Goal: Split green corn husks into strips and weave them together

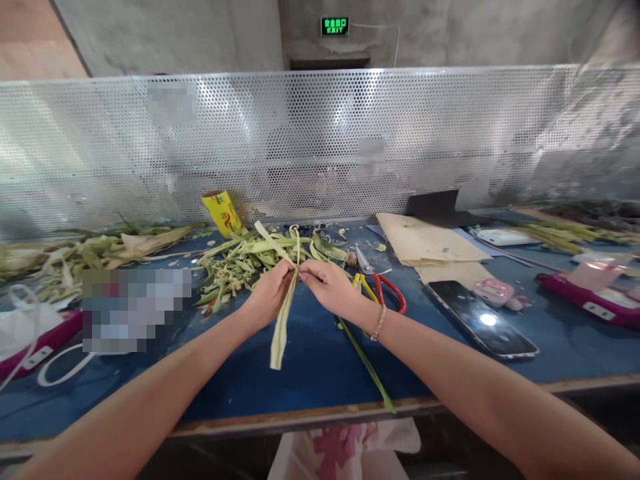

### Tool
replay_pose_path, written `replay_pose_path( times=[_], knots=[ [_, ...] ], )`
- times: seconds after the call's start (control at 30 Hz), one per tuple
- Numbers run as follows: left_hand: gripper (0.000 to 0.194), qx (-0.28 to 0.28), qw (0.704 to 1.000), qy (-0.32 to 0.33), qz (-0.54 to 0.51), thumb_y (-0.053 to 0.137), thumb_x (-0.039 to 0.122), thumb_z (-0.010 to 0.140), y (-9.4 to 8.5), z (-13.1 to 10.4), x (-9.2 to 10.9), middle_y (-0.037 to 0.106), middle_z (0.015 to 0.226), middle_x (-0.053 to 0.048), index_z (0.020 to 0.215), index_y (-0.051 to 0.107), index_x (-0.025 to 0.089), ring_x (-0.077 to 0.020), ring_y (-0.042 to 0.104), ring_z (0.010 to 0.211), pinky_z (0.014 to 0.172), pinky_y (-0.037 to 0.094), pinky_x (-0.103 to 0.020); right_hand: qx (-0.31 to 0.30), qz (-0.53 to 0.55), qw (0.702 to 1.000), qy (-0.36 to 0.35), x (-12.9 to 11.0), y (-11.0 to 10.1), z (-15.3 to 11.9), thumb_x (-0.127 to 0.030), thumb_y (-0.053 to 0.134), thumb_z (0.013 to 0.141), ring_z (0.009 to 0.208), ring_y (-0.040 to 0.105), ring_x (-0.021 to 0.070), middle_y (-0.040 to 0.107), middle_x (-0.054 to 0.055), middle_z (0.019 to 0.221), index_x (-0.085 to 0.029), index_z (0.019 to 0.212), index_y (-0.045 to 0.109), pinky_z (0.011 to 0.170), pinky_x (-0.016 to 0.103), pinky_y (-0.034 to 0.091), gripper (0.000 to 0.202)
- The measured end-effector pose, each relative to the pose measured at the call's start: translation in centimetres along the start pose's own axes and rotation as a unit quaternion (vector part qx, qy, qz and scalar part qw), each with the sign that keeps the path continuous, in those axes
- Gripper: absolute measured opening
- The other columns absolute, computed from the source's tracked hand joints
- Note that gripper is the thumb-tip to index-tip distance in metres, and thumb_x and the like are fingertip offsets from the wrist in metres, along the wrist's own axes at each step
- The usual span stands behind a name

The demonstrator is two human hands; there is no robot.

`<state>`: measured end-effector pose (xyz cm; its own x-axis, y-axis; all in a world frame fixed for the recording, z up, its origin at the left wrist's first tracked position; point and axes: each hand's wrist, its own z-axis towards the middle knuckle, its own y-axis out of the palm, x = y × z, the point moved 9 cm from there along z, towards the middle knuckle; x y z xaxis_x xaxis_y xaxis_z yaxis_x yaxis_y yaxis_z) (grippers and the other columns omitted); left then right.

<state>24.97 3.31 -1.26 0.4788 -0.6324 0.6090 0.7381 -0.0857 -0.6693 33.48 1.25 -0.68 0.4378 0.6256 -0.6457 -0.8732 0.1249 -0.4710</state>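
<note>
Near the middle of the table, my left hand (pixel 270 293) and my right hand (pixel 327 283) meet, fingertips pinched on pale green leaf strips (pixel 284 327). One strip hangs down toward me; others stick up and to the left above my fingers. The exact spot where they cross is partly covered by my fingertips. Just beyond my hands lies a pile of green leaf pieces (pixel 240 263). Pliers with red handles (pixel 393 293) rest right of my right hand, beside a yellow-handled tool (pixel 367 288). Under my right wrist runs a long green strip (pixel 367 363).
A yellow box (pixel 223 213) leans near the perforated metal screen (pixel 320 147). At right are a phone (pixel 480 317), brown paper sheets (pixel 430 240) and a magenta power strip (pixel 590 300). Dry husks (pixel 120 250) lie at left, by another magenta power strip (pixel 45 350) with white cables.
</note>
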Motion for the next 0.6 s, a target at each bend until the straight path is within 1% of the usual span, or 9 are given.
replay_pose_path(
  times=[0.07,0.17,0.27,0.4,0.47,0.53,0.6],
  knots=[
    [0.021,-0.008,1.000,0.020,0.015,0.031,0.031,0.083,-0.1,0.0,0.3,0.050,0.063,0.001,0.074,0.045,0.019,-0.0135,0.047,0.060,0.056,0.035,-0.024,-0.005,-0.005,1.000,-0.003,-0.1,0.0,0.0,-0.016,0.042,0.079,0.056,0.043,0.0092,0.050,-0.002,0.061,-0.016,0.070,0.054,0.054,0.020,0.032,0.015],
    [0.022,-0.010,0.999,0.026,0.022,0.029,0.032,0.084,-0.2,-0.1,0.4,0.052,0.065,0.000,0.075,0.044,0.018,-0.0136,0.048,0.061,0.057,0.036,-0.024,-0.013,-0.015,1.000,-0.007,0.0,0.0,0.1,-0.016,0.041,0.079,0.057,0.044,0.0094,0.050,-0.002,0.061,-0.016,0.071,0.054,0.054,0.020,0.033,0.016],
    [0.022,-0.011,1.000,0.019,0.009,0.031,0.033,0.083,0.0,0.0,0.2,0.053,0.066,0.000,0.074,0.045,0.018,-0.0137,0.048,0.062,0.058,0.036,-0.024,-0.016,-0.013,1.000,-0.010,0.1,0.1,0.1,-0.016,0.041,0.080,0.060,0.046,0.0097,0.052,-0.002,0.064,-0.016,0.072,0.054,0.057,0.021,0.035,0.015],
    [0.019,-0.012,0.999,-0.005,-0.047,0.036,0.033,0.081,0.2,0.3,-0.6,0.055,0.068,0.000,0.074,0.048,0.018,-0.0148,0.050,0.066,0.062,0.038,-0.026,-0.028,-0.044,0.999,-0.011,0.1,0.0,0.1,-0.018,0.041,0.082,0.061,0.048,0.0107,0.051,-0.001,0.063,-0.016,0.071,0.053,0.059,0.023,0.037,0.017],
    [0.018,-0.007,0.997,-0.008,-0.074,0.037,0.031,0.080,0.0,0.5,-0.8,0.056,0.073,-0.001,0.076,0.050,0.018,-0.0158,0.051,0.073,0.068,0.039,-0.027,0.000,-0.086,0.995,-0.059,-0.8,-0.8,0.0,-0.020,0.039,0.084,0.068,0.049,0.0125,0.051,0.002,0.069,-0.016,0.070,0.053,0.066,0.026,0.040,0.020],
    [0.017,0.003,0.996,0.002,-0.089,0.038,0.029,0.078,-0.2,0.8,-0.7,0.055,0.075,-0.001,0.075,0.050,0.018,-0.0158,0.050,0.076,0.072,0.039,-0.028,0.043,-0.142,0.981,-0.129,-2.2,-1.9,-0.3,-0.020,0.039,0.084,0.078,0.049,0.0154,0.052,0.005,0.077,-0.016,0.073,0.053,0.076,0.031,0.040,0.018],
    [0.016,0.009,0.994,0.007,-0.111,0.038,0.029,0.078,-0.4,0.8,-0.5,0.052,0.073,-0.001,0.072,0.049,0.018,-0.0149,0.048,0.073,0.071,0.039,-0.027,0.065,-0.185,0.965,-0.176,-3.1,-2.4,-0.6,-0.018,0.041,0.082,0.089,0.047,0.0180,0.052,0.008,0.087,-0.016,0.083,0.053,0.085,0.036,0.037,0.012]
  ],
)
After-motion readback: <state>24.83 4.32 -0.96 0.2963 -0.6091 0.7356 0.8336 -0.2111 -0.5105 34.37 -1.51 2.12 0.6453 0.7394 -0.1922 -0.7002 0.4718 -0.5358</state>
